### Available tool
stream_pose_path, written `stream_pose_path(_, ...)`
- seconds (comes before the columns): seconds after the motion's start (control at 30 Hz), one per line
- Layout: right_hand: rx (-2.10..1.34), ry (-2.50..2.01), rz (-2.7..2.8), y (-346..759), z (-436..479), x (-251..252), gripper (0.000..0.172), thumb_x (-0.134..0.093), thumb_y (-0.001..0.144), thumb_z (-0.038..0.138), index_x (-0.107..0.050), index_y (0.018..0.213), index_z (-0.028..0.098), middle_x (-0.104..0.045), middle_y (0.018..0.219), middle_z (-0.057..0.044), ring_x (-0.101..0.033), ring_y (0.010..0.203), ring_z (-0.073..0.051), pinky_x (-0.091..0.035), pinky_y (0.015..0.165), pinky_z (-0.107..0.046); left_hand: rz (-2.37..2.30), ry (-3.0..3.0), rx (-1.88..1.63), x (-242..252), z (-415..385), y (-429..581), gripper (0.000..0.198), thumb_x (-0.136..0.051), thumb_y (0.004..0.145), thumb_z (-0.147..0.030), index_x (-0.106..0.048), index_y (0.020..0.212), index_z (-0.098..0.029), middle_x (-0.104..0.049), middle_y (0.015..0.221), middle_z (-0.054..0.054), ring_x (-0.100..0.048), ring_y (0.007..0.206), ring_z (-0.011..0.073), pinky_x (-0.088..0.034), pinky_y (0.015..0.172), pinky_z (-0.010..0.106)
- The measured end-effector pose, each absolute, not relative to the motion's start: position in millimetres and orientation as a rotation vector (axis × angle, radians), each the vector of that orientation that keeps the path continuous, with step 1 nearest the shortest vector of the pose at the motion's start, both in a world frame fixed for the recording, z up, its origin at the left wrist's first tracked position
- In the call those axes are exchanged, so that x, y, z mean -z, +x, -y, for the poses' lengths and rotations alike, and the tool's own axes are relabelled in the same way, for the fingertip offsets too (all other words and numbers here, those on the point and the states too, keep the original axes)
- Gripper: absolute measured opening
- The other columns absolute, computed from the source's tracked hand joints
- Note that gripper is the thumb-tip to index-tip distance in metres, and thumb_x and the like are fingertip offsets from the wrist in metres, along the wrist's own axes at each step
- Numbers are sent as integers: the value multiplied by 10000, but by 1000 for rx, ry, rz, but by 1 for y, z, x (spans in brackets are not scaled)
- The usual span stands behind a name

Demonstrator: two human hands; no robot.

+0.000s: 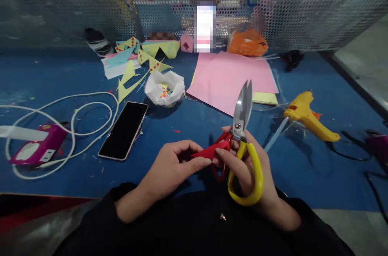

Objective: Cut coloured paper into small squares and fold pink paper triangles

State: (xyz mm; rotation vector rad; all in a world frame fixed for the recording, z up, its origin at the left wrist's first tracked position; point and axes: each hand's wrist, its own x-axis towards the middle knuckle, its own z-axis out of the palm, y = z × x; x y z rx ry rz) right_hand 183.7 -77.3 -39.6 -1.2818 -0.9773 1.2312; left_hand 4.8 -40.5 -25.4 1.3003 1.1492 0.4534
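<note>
A folded piece of red paper (206, 152) is pinched between the fingers of my left hand (172, 167) and my right hand (254, 163), just in front of my body. My right hand also holds a pair of scissors (241, 110), one handle yellow and the other red, the blades pointing up and away from me and slightly parted. The fingers of my right hand partly hide the red handle. Beyond the blades lies a stack of pink paper (230, 78) with a yellow sheet under it.
Left of my hands lie a dark-screened phone (124, 131), a white cable (74, 126) and a purple power strip (45, 147). A white-lined bowl (165, 90) holds tiny coloured bits. A yellow glue gun (312, 116) lies right. Behind are yellow paper cutouts (160, 49), an orange bag (248, 43) and perforated metal panel (163, 9).
</note>
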Motion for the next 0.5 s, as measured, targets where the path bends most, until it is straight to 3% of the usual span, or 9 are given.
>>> stream_pose_path(0.33,-1370,-1189,917,179,77,45,395,-760,781,255,-568,1125,232,-614,701,71,-582,552,-89,-497,494,-209,-1173,1337,-381,20,33,10,192,-701,787,-351,-680,727,-170,-607,642,-15,-475,597,112,-343,581,249)
stream_pose_path(0.5,-1275,-1226,911,181,74,42,431,-770,777,293,-549,1141,225,-690,792,32,-635,575,-113,-548,527,-250,-1187,1129,-673,23,39,10,215,-728,796,-344,-626,707,-177,-602,621,-40,-475,555,82,-373,548,209)
